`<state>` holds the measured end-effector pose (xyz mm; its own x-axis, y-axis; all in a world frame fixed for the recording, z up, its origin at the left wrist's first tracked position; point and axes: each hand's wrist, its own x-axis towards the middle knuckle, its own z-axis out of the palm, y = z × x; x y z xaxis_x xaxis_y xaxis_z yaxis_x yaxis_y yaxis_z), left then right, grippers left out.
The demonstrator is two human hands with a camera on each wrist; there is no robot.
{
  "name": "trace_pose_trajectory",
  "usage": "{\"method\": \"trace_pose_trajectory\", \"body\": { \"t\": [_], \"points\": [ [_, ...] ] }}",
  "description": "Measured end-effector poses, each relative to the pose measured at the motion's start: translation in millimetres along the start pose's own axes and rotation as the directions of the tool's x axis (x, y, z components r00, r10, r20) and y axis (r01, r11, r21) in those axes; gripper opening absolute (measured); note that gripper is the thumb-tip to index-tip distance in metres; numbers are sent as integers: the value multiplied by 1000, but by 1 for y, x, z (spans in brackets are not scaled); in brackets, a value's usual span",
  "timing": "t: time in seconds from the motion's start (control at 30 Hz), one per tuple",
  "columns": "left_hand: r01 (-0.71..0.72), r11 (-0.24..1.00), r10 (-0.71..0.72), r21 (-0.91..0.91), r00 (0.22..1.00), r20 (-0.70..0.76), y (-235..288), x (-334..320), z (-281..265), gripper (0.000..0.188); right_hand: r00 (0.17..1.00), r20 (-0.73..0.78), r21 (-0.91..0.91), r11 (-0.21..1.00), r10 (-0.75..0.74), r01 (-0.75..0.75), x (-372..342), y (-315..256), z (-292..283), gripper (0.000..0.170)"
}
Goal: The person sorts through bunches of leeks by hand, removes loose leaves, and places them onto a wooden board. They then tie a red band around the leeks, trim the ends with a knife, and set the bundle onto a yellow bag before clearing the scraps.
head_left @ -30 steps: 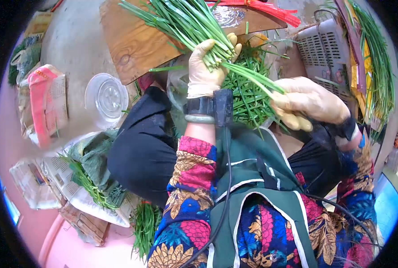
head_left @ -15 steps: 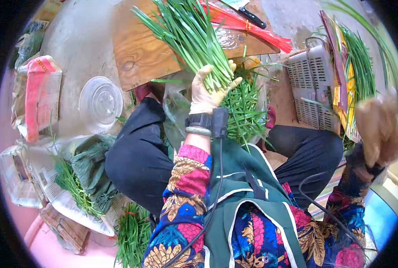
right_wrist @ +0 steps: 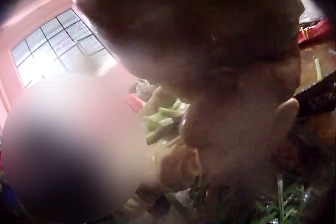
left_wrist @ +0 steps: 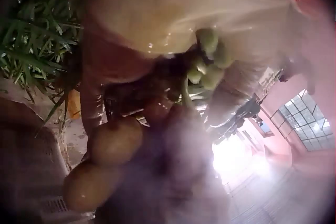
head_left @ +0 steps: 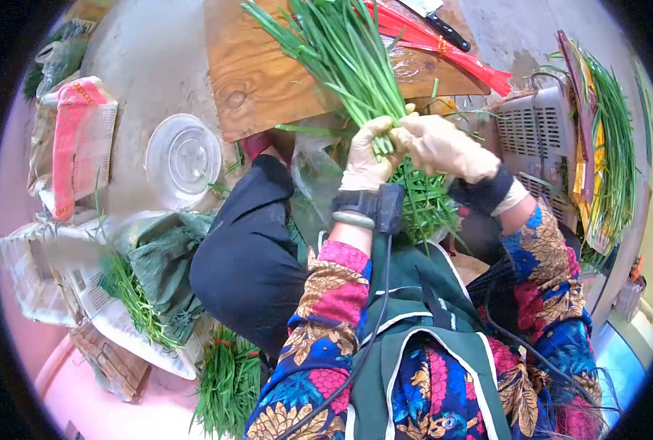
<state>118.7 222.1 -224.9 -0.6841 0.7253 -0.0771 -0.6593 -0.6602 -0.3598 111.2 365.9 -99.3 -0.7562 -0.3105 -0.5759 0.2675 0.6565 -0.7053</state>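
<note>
In the head view my gloved left hand [head_left: 370, 150] grips a bundle of garlic chives [head_left: 348, 66] by its lower stalks, the leaves fanning away over a wooden board [head_left: 246, 88]. My gloved right hand [head_left: 447, 149] is up against the bundle's right side, its curled fingers pinching at the stalks beside the left hand. Pale cut stem ends [left_wrist: 207, 58] poke out of the left glove in the left wrist view. Below both hands lies a heap of loose green leaves [head_left: 422, 205]. In the right wrist view the stalks [right_wrist: 163, 121] are partly hidden behind fingers.
Red plastic strips [head_left: 444, 48] and a black-handled knife [head_left: 447, 31] lie on the board. At right stand a grey basket [head_left: 535, 136] and a long pile of chives [head_left: 614, 147]. On the left are a clear round tub [head_left: 183, 161] and a tied chive bunch [head_left: 227, 381].
The right hand drew several stalks from the bundle, swung them out to the pile at right, and is now back at the bundle. The left hand kept its grip.
</note>
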Motion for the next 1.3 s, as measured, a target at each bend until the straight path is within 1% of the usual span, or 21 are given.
{"method": "trace_pose_trajectory", "body": {
  "t": [0.03,0.07,0.1,0.17,0.23,0.27,0.33,0.37,0.43,0.5,0.63,0.73,0.8,0.87,0.93,1.0,1.03,1.07,1.2,1.23,1.3],
  "points": [
    [-105,982,126,160,984,-126,-7,2,9,48,996,9,113,990,84,-85,-9,-16,-4,31],
    [-157,970,190,187,965,-179,-12,3,11,44,990,131,273,959,48,-83,6,18,-9,28],
    [-238,940,296,246,926,-234,-18,1,15,39,997,74,387,922,-28,-3,-5,10,-14,24],
    [-226,930,289,290,937,-195,-20,1,24,27,972,-140,276,935,-189,222,-9,7,-24,24],
    [-194,921,275,337,938,-212,-11,-1,0,26,863,-397,124,913,-313,388,-3,7,-30,26],
    [-268,890,361,368,908,-214,-12,5,-8,23,898,-423,321,907,-119,272,-14,-9,-32,29],
    [-275,912,356,305,899,-254,-14,9,-14,17,826,-563,375,883,-25,282,0,-11,-42,33],
    [-272,926,347,262,887,-305,-16,10,-5,13,839,-526,363,857,-135,365,3,-19,-47,34],
    [-250,905,356,345,887,-294,-16,10,3,12,741,-466,-138,867,-483,478,0,-66,-44,36],
    [-262,905,363,334,885,-292,-12,13,11,11,599,-334,-464,680,-728,567,-2,-116,-32,36],
    [-279,897,374,341,892,-254,-13,8,34,10,519,64,-253,489,-853,835,-24,-280,102,28],
    [-276,887,372,370,902,-218,-11,3,46,12,519,283,-241,464,-807,852,-19,-338,189,25],
    [-270,886,363,377,910,-200,-10,0,57,13,521,329,-296,437,-788,849,-13,-350,224,24],
    [-265,884,353,384,918,-181,-7,-4,65,13,323,208,-266,264,-923,927,-4,-327,229,30],
    [-250,885,337,393,926,-171,-6,-12,71,14,371,168,-32,371,-913,928,-5,-312,190,36],
    [-219,884,301,413,942,-145,-4,-20,85,15,508,101,127,518,-855,846,-11,-288,124,31],
    [-199,883,275,426,953,-125,-4,-22,92,16,537,47,-32,536,-842,844,-15,-273,86,27],
    [-173,879,249,445,961,-119,-2,-29,94,16,674,-85,39,673,-734,738,-16,-247,57,25],
    [-130,816,345,564,892,-293,17,-41,69,31,740,-524,179,795,-422,580,-1,-113,-29,22],
    [-122,807,322,578,911,-257,19,-36,61,31,778,-561,91,913,-284,398,3,-80,-44,24],
    [-119,744,370,658,893,-257,19,-34,58,30,775,-575,-13,950,-261,311,16,-28,-40,33]
  ]
}}
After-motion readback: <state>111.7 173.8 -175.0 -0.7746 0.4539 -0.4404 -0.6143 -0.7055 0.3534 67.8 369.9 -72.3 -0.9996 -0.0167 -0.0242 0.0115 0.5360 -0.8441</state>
